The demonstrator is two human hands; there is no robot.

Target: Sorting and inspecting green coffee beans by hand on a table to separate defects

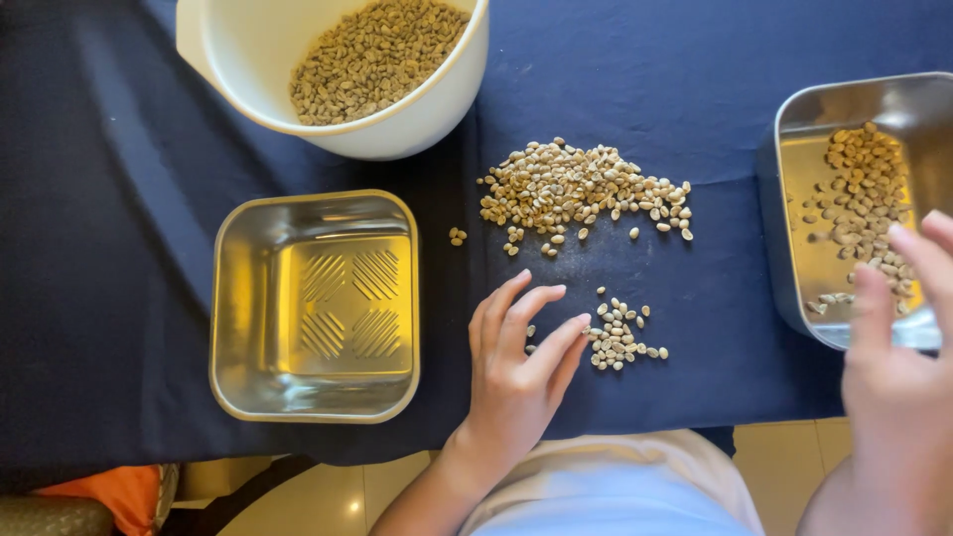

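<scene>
Head view shows our empty steel tray (314, 306) at left, no labels anywhere. Our left hand (516, 372), fingers spread and holding nothing, touches a small bean pile (617, 335). Our right hand (898, 377) hovers open over the bean-filled tray (794, 238) at right.

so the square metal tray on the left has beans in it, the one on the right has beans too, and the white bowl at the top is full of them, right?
Not quite. The head view shows the left square metal tray empty. The right metal tray does hold beans, and the white bowl at the top holds many.
</scene>
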